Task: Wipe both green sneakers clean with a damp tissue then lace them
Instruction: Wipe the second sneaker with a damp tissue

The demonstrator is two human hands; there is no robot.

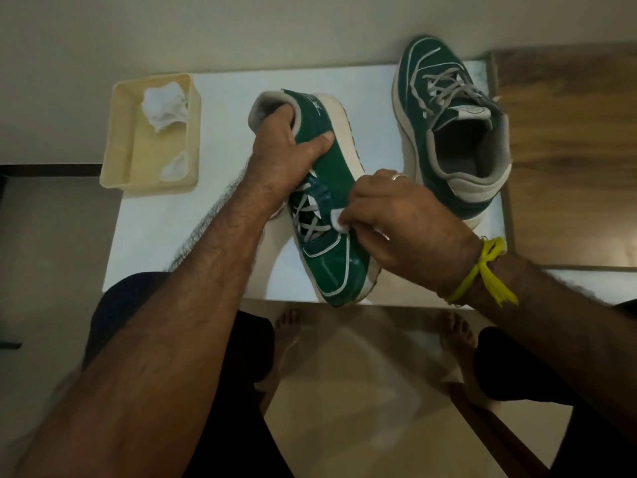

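Note:
A green sneaker (pixel 336 188) with a cream sole lies tilted on its side over the white table (pixel 227 94), toe toward me. My left hand (pixel 286 150) grips its heel collar, fingers inside the opening and thumb on the green side. My right hand (pixel 403 219) pinches a small white tissue (pixel 339 220) against the sneaker's side beside the grey laces. The second green sneaker (pixel 448 132) stands upright on the table's right part, its grey laces loose.
A cream plastic tray (pixel 119 157) at the table's left edge holds crumpled white tissues (pixel 165 105). A wooden surface (pixel 568 132) lies right of the table. My bare feet and knees are below the table's near edge.

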